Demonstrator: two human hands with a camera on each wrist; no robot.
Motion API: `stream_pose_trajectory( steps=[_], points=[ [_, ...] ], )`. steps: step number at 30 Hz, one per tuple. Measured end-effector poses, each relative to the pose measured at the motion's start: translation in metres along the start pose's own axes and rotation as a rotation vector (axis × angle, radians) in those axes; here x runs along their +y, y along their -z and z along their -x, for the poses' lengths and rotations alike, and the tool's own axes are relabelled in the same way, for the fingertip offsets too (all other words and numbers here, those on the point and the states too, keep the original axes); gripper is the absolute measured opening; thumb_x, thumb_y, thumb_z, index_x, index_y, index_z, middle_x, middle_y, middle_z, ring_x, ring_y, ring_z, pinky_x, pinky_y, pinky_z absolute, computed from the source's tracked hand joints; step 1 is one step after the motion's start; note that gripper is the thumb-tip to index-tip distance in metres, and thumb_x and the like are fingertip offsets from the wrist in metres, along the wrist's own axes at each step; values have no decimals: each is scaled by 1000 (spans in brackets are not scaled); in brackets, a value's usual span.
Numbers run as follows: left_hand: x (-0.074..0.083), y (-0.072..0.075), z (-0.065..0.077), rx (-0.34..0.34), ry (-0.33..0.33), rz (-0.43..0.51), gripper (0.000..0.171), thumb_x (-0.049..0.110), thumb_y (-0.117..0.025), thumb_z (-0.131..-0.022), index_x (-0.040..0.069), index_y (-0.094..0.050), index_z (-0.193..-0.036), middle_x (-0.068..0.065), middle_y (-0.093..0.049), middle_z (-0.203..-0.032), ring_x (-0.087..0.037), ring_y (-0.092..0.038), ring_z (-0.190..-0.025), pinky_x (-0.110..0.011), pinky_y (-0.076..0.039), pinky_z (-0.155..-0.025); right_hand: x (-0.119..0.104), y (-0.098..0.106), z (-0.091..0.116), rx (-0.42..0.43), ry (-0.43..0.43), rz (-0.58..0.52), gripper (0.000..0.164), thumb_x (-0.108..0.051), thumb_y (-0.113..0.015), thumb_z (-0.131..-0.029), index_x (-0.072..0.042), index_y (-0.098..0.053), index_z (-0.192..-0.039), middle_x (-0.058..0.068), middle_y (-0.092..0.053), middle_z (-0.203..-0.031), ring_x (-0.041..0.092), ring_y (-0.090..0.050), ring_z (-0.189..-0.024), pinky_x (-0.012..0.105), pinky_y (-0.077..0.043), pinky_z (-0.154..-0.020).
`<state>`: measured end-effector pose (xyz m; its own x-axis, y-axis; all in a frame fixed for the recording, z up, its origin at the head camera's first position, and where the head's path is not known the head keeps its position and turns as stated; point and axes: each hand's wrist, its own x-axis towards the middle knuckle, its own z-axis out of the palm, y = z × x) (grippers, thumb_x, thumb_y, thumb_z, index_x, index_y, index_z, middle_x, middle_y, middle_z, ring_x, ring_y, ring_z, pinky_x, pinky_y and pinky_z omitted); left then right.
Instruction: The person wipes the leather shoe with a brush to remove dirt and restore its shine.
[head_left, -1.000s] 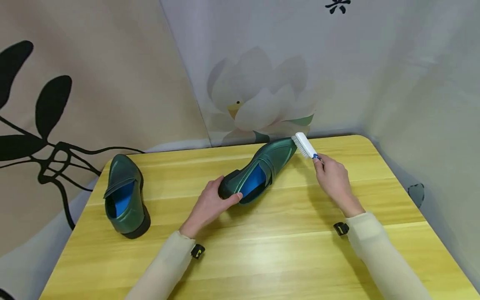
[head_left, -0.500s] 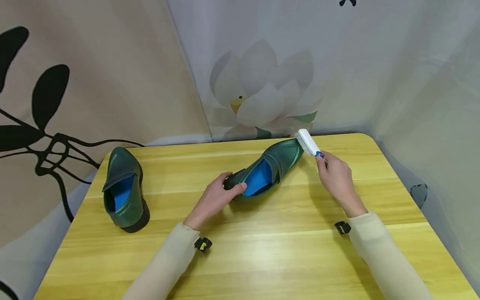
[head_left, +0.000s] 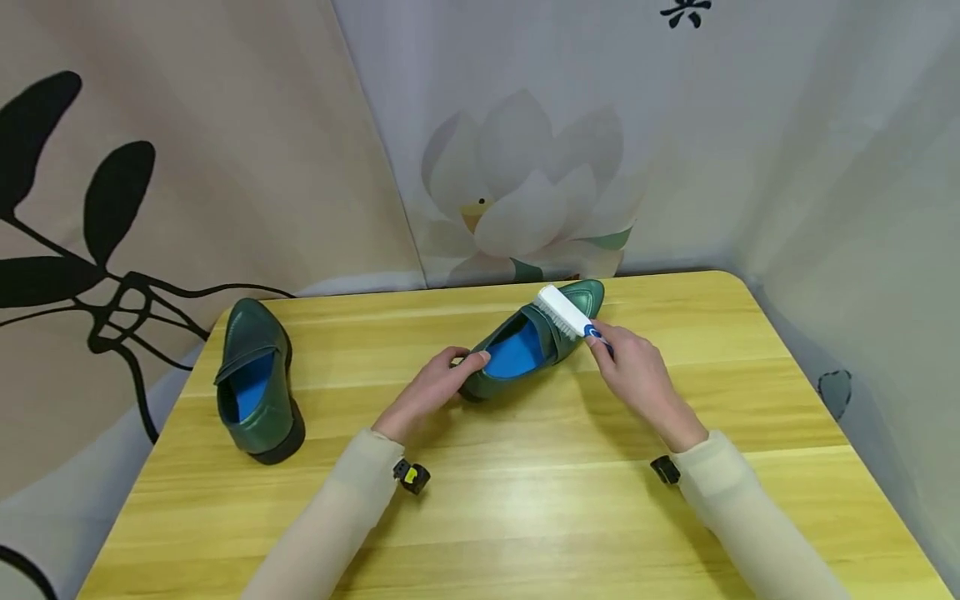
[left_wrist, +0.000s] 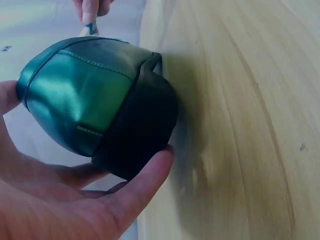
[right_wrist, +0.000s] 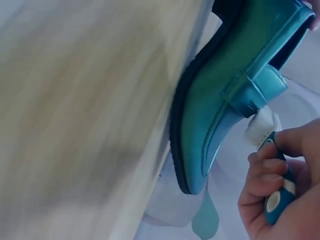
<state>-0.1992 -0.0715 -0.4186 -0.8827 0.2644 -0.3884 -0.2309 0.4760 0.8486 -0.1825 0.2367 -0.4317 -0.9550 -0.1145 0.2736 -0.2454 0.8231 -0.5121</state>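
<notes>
A green loafer [head_left: 498, 385] with a blue insole lies slantwise near the table's far edge, its toe pointing to the back right. My left hand [head_left: 433, 385] grips it by the heel; in the left wrist view the thumb is at the collar and a fingertip lies under the black heel block [left_wrist: 140, 127]. In my right hand [head_left: 633, 371] is a white brush [head_left: 564, 312] with a blue-and-white handle [right_wrist: 281, 192], fingers curled round that handle. The bristles are at the strap across the loafer's upper.
The matching green loafer [head_left: 258, 383] stands at the table's left edge, toe toward the back. Behind the wooden table [head_left: 480, 517] hangs a pale curtain [head_left: 750, 150] with a printed lotus. Black wrist devices [head_left: 411, 476] sit at both cuffs.
The brush in my right hand has moved left and toward me, from the loafer's toe tip to its strap. My left hand keeps holding the heel.
</notes>
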Motion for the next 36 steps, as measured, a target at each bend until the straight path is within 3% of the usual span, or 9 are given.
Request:
stream_pose_trajectory(
  steps=[8,18,21,24,28,32,36],
  points=[
    [-7,1,-2,-88,-10,74,82,63,-43,-104,-3,-40,-153,-19,-54,-143,-31,-59,-121,-50,-50,-103,12,-5,7,-49,-47,38,31,-20,-54,-109,2,-69,-125,8,-57,-77,22,-48,-61,35,-38,-54],
    [-13,2,-6,-114,-66,94,89,70,-32,-104,1,-31,-161,-21,-42,-156,-39,-54,-131,-52,-53,-100,48,6,-1,-16,-148,112,33,-18,-55,-108,8,-67,-125,27,-71,-104,37,-64,-79,56,-50,-67],
    [-16,3,-4,-122,-73,100,89,71,-33,-104,2,-32,-160,-20,-44,-154,-39,-56,-129,-51,-54,-98,52,8,-1,-18,-156,97,37,-20,-54,-109,8,-65,-130,28,-71,-109,37,-63,-80,55,-50,-69],
    [-20,3,0,-140,-63,92,88,70,-38,-103,1,-36,-158,-19,-48,-151,-35,-59,-125,-50,-54,-98,50,11,2,-7,-149,55,40,-21,-54,-109,9,-63,-133,24,-70,-100,31,-58,-71,47,-47,-63],
    [-20,4,4,-157,-45,-12,89,68,-50,-100,-1,-38,-156,-19,-51,-148,-30,-67,-113,-48,-53,-101,45,16,7,42,-134,9,40,-21,-54,-109,8,-63,-134,14,-61,-79,24,-47,-59,37,-37,-54],
    [-17,4,7,-161,-47,-193,92,67,-65,-92,3,-42,-154,-15,-61,-136,-25,-70,-97,-46,-54,-96,39,23,10,88,-124,-12,42,-22,-54,-109,8,-62,-136,10,-57,-74,21,-44,-56,35,-36,-52],
    [-10,1,8,-144,-124,-324,94,58,-79,-85,4,-42,-153,-11,-62,-133,-26,-63,-107,-47,-52,-94,34,31,14,108,-137,-25,43,-25,-53,-110,7,-63,-137,8,-53,-69,19,-41,-53,36,-35,-50]
  ],
)
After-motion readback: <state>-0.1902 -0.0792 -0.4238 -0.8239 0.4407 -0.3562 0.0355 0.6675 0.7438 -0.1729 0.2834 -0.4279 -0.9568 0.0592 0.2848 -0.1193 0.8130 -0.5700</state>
